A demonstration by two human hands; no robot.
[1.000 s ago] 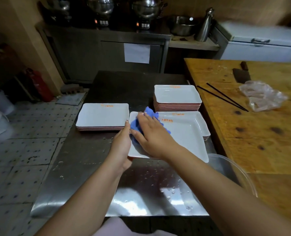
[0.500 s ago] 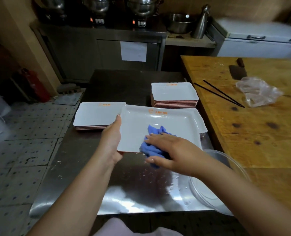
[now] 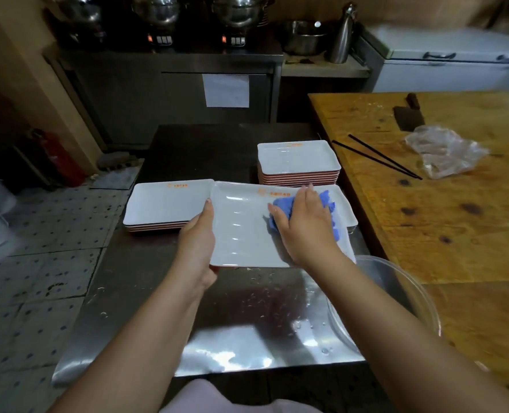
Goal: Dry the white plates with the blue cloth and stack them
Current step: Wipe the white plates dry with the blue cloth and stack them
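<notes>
I hold a white rectangular plate (image 3: 241, 228) over the steel table, tilted a little toward me. My left hand (image 3: 198, 242) grips its left edge, thumb on top. My right hand (image 3: 305, 226) presses the crumpled blue cloth (image 3: 326, 204) on the plate's far right part. A low stack of white plates (image 3: 164, 202) lies to the left. A taller stack (image 3: 298, 158) sits behind. Another plate (image 3: 348, 216) shows under the held plate's right side.
The steel table (image 3: 247, 332) is wet with droplets near me. A clear plastic basin (image 3: 396, 293) sits at its right edge. The wooden table (image 3: 456, 234) on the right holds black chopsticks (image 3: 378, 158), a cleaver (image 3: 408, 114) and a plastic bag (image 3: 444, 150).
My right hand has swept the blue cloth from the plate's near edge to its far right part. The left hand keeps its grip on the left edge.
</notes>
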